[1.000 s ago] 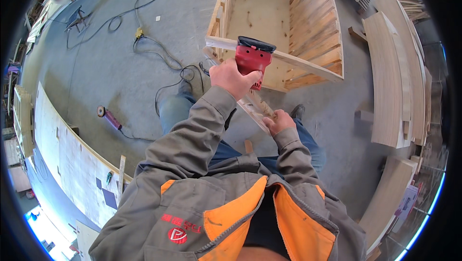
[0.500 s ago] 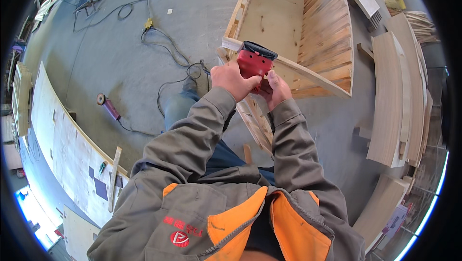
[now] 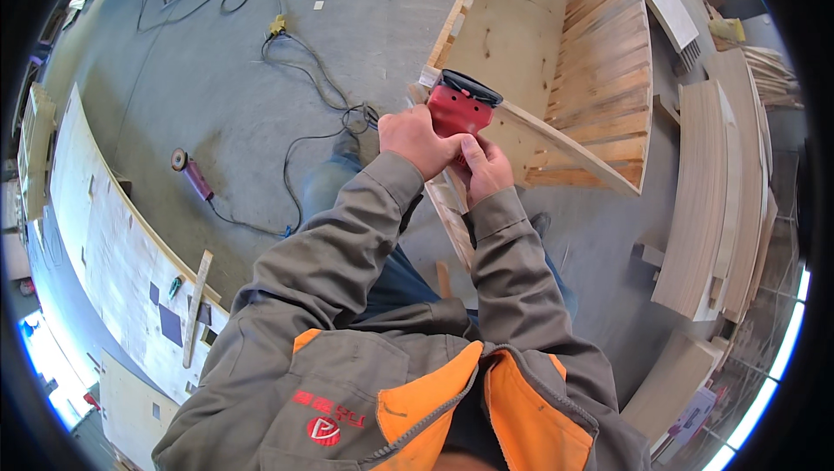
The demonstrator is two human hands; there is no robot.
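In front of my chest I hold up a red electric sander (image 3: 460, 112) with a black pad at its far end and small dark holes in its body. My left hand (image 3: 419, 142) is wrapped round its left side, thumb across the near end. Closed on the near right part of the sander is my right hand (image 3: 486, 171), its thumb next to the left one. Both hands hide the lower part of the tool. Past it stands an open wooden crate (image 3: 512, 28) with slatted sides and a wooden strip (image 3: 573, 151) along its near end.
An angle grinder (image 3: 193, 175) lies on the floor to the left, its cord running toward me. Other cables loop around a yellow connector (image 3: 276, 26). A long pale plywood panel (image 3: 113, 236) is at the left; stacked curved boards (image 3: 695, 202) stand at the right.
My right hand has moved left and closer to my left hand on the sander. The crate and floor things have shifted in view as my head turned slightly.
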